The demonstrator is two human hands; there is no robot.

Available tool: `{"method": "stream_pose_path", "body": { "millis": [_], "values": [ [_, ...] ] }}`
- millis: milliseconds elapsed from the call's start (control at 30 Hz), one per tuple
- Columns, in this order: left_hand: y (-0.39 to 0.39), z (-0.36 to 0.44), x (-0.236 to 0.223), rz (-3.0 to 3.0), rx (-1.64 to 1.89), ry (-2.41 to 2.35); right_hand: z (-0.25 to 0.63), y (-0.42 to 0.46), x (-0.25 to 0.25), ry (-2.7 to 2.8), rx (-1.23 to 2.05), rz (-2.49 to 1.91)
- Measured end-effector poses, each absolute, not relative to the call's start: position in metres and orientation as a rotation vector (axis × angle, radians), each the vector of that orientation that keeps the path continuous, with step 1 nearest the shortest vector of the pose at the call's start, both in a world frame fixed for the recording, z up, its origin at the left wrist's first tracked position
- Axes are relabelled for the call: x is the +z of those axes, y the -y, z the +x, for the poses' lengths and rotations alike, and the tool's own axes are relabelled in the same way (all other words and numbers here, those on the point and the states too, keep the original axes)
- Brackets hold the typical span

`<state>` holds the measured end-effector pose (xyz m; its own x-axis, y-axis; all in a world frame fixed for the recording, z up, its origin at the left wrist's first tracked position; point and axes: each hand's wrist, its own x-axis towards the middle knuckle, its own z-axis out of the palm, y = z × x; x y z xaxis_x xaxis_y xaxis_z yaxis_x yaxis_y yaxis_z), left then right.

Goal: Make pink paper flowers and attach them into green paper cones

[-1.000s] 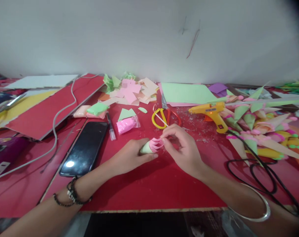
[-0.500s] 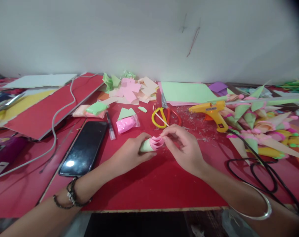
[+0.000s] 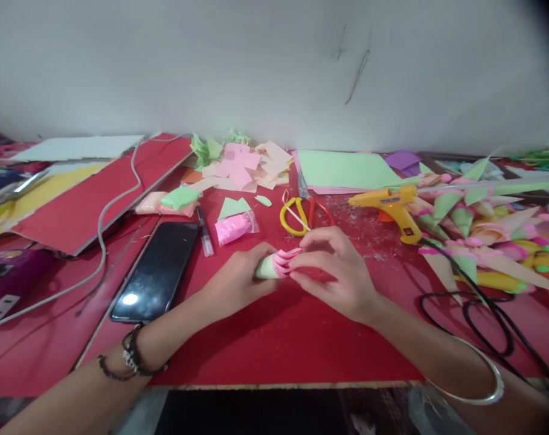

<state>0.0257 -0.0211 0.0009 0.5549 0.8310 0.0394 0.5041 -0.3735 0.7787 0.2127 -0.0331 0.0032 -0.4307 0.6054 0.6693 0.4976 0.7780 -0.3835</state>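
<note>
My left hand [image 3: 238,279] is closed round the pale green cone base of a small paper flower [image 3: 278,263] with curled pink petals, held just above the red table [image 3: 274,344]. My right hand [image 3: 335,269] pinches the pink petals from the right, fingers pressed together on them. A thin white stick [image 3: 298,219] pokes up from behind the right fingers. Both wrists wear bracelets.
A black phone [image 3: 156,269] lies left of the hands. Behind them lie yellow-handled scissors [image 3: 296,214], a pink clay packet [image 3: 235,228], a pen, paper scraps and green sheets [image 3: 344,169]. A yellow glue gun [image 3: 389,208] with black cord and finished paper flowers [image 3: 478,226] sit right.
My right fingers have closed in over the pink petals, pressing them toward the cone. The left hand has stayed nearly still.
</note>
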Motion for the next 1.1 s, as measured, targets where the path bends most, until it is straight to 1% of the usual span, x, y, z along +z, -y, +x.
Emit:
{"method": "stream_pose_path", "body": {
  "millis": [333, 533, 700, 900, 1100],
  "values": [
    [0.024, 0.028, 0.003, 2.002, 0.533, -1.045, 0.204, 0.04, 0.004, 2.072, 0.069, -0.844],
    [0.025, 0.028, 0.002, 2.033, 0.558, -1.065, 0.201, 0.041, 0.003, 1.993, 0.056, -0.934],
    [0.024, 0.029, 0.001, 2.101, 0.591, -1.101, 0.198, 0.041, 0.003, 1.972, 0.072, -0.988],
    [0.024, 0.029, -0.002, 2.105, 0.559, -1.121, 0.197, 0.042, 0.001, 1.957, 0.167, -1.002],
    [0.024, 0.029, -0.002, 2.135, 0.562, -1.184, 0.196, 0.041, 0.0, 1.939, 0.168, -1.027]
  ]
}}
